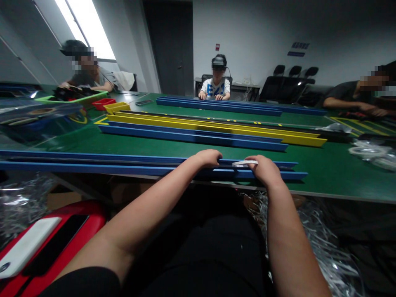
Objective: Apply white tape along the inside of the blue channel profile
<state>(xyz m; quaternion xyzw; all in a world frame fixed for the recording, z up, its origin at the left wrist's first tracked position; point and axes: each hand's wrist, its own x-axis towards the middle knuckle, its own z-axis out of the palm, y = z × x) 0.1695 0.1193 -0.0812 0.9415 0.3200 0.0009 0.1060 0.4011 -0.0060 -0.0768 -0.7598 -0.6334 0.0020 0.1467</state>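
Note:
A long blue channel-shaped strip lies along the near edge of the green table, below both my hands. My left hand is over it, its fingers curled in toward the channel; whatever they pinch is hidden. To its right, my right hand grips a flat roll of white tape between thumb and fingers, held nearly level above the blue strip. A small gap separates the two hands.
Further back lie another blue strip, a yellow strip and more blue strips. Bagged tape rolls sit at right, small red and yellow bins at left. Three other people work around the table.

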